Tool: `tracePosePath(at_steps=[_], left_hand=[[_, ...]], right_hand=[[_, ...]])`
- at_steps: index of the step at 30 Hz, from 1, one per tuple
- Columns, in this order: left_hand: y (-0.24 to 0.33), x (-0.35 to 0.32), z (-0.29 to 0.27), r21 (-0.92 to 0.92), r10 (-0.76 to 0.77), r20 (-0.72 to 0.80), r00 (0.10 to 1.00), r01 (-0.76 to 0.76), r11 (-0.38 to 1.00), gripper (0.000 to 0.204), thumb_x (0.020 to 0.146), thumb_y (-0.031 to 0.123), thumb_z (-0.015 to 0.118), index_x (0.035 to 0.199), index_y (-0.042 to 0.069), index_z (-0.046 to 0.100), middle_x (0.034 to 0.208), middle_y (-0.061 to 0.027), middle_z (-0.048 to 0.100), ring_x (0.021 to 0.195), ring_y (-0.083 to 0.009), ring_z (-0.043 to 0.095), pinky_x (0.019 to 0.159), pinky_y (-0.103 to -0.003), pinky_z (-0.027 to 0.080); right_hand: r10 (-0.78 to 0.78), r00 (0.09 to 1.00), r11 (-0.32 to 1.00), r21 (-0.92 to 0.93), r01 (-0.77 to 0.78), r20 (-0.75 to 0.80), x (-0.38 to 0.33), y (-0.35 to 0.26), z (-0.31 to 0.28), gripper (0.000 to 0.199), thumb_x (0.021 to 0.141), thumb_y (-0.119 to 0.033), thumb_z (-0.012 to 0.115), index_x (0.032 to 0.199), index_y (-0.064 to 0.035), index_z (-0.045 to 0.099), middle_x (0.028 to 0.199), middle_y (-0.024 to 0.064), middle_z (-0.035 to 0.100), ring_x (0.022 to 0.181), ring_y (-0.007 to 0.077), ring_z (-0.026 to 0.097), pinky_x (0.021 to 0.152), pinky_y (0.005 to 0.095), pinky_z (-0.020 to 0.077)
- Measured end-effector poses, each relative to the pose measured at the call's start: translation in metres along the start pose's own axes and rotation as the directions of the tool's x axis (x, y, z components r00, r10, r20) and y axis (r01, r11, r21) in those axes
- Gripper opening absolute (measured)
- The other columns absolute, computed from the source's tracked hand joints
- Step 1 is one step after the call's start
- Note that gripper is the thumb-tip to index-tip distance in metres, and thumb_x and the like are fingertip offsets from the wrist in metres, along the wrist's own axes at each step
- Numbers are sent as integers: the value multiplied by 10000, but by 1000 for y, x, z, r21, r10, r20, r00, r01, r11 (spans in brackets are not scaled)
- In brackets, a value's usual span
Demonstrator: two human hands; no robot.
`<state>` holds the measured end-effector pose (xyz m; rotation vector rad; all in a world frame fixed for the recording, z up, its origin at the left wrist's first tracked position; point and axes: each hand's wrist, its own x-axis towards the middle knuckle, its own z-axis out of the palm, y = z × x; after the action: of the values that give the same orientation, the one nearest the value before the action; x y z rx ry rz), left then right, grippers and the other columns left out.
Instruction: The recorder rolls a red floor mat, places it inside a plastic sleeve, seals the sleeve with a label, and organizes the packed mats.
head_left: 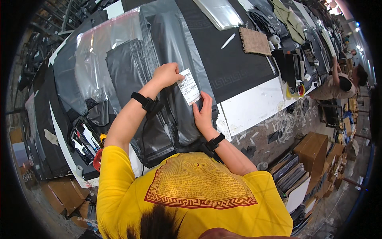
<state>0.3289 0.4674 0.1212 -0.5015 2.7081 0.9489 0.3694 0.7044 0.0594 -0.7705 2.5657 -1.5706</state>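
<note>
Between the two hands, a white label (188, 86) lies on a grey plastic mailer bag (175, 59).

Fingers of the left hand (167, 74) are curled shut, pinching the label's upper left edge; fingers of the right hand (203, 111) lie flat and spread, pressing just below its lower right corner. Both wrists wear black bands. More grey bags are stacked left of the fingers on the tabletop (254, 105), and a woven tan mat (254, 41) lies well beyond them.

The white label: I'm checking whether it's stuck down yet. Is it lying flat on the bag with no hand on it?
No: the left hand pinches the white label's upper edge while the right hand touches its lower end.
</note>
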Motion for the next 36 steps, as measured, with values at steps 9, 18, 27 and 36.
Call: tracePosePath(at_steps=[9,18,27,36], left_hand=[[-16,4,17,-195,-64,-48,997,53,979,230,745,229,746,804,47,619,826,-133,675,777,-316,656,696,-408,496],[2,-24,18,301,187,-422,887,-57,952,309,834,173,673,1104,69,565,1174,-117,624,1128,-289,579,895,-442,469],[-15,-34,71,389,553,-305,776,-428,815,531,929,355,548,1419,171,455,1538,-85,333,1448,-276,238,1180,-517,142],[-36,-136,108,10,264,-526,808,-305,952,576,875,109,620,1396,12,393,1472,-212,342,1316,-407,380,1086,-463,332]], right_hand=[[3,1000,1000,28,-4,29,1,-1,-3,533,856,-17,600,1345,18,392,1299,219,414,1200,374,437,1057,412,355],[-171,949,942,-238,237,267,-9,-25,-17,645,821,12,608,1425,-49,389,1493,210,292,1359,399,319,1107,446,310],[-334,878,942,100,319,342,18,-127,-119,469,780,46,624,1243,-19,583,1246,165,594,1124,350,582,954,391,460],[-750,161,-166,418,893,-642,-18,-286,-192,393,844,-134,677,1196,-51,524,1218,74,517,1102,217,518,899,347,531]])
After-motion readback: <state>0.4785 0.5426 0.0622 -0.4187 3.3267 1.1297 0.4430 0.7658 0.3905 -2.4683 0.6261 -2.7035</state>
